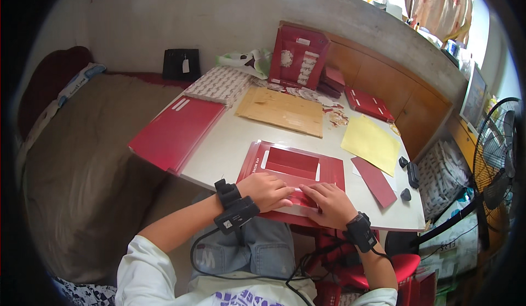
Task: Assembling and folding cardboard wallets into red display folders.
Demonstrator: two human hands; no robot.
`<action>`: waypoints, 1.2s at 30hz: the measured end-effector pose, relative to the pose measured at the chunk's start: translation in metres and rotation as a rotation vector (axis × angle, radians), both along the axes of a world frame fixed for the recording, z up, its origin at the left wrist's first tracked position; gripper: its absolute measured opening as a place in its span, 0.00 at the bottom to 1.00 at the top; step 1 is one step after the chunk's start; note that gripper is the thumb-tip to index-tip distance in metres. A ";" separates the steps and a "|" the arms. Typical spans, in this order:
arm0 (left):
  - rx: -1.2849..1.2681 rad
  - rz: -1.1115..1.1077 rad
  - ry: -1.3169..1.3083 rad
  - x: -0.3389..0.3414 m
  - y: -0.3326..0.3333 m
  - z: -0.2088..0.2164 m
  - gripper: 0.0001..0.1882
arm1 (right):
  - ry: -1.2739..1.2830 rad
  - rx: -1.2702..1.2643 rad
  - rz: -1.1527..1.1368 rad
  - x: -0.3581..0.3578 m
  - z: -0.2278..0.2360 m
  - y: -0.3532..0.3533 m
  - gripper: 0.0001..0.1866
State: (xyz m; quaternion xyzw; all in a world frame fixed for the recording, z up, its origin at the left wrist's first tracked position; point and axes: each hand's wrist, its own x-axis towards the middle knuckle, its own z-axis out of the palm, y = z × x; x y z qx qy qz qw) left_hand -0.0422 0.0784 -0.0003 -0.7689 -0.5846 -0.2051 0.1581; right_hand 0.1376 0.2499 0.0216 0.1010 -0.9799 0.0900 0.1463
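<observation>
A red printed cardboard sheet [335,172] lies at the near edge of the white table, with a rectangular window showing a darker red panel [294,163]. My left hand [267,192] rests on its near part, fingers stretched to the right and the thumb a little apart. Across from it, my right hand [331,202] lies on the same sheet, fingers lightly bent and spread, thumb apart below. Between the fingertips a shiny red strip of the sheet shows. Each wrist wears a black strapped device with a cable.
Around the work are a yellow paper sheet [371,143], a dark red card strip [374,182], small black objects [412,173], a tan board [280,111], a large red panel [178,133] and a stack of patterned sheets [219,85]. A black fan [496,153] stands at right, a bed [93,185] at left.
</observation>
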 end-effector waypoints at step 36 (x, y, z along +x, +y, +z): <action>0.178 0.184 0.220 -0.029 0.003 -0.016 0.20 | 0.263 0.165 -0.133 -0.024 -0.023 0.001 0.15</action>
